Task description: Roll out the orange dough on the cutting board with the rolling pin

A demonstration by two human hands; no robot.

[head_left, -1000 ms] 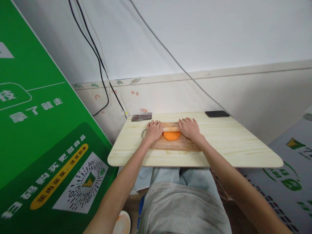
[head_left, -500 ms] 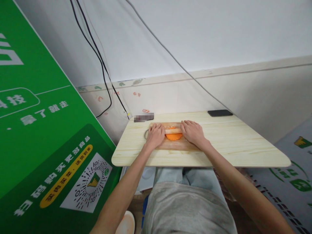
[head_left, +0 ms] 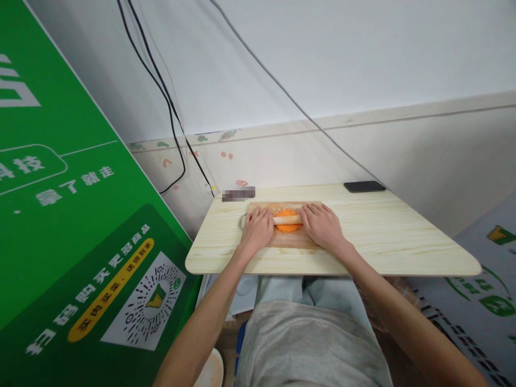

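Note:
A flat round of orange dough [head_left: 288,228] lies on a wooden cutting board [head_left: 290,242]. Across its middle runs a pale wooden rolling pin [head_left: 287,220], sideways to me. My left hand [head_left: 258,230] is closed over the pin's left end, and my right hand [head_left: 323,226] over its right end. Both hands cover the ends, so only the pin's middle shows. White flour-like traces dot the board behind the dough. A metal ring handle [head_left: 242,221] sticks out at the board's left edge.
The board rests on a light wood-grain table [head_left: 387,231] against the wall. A black phone [head_left: 365,186] lies at the back right; a blurred-out dark object [head_left: 238,194] sits at the back left. A green printed banner [head_left: 80,215] stands left. Below the table is a whitish bowl [head_left: 212,370].
Both hands have drawn the rolling pin slightly toward me over the dough, from its far part to its middle. More orange dough now shows behind the pin.

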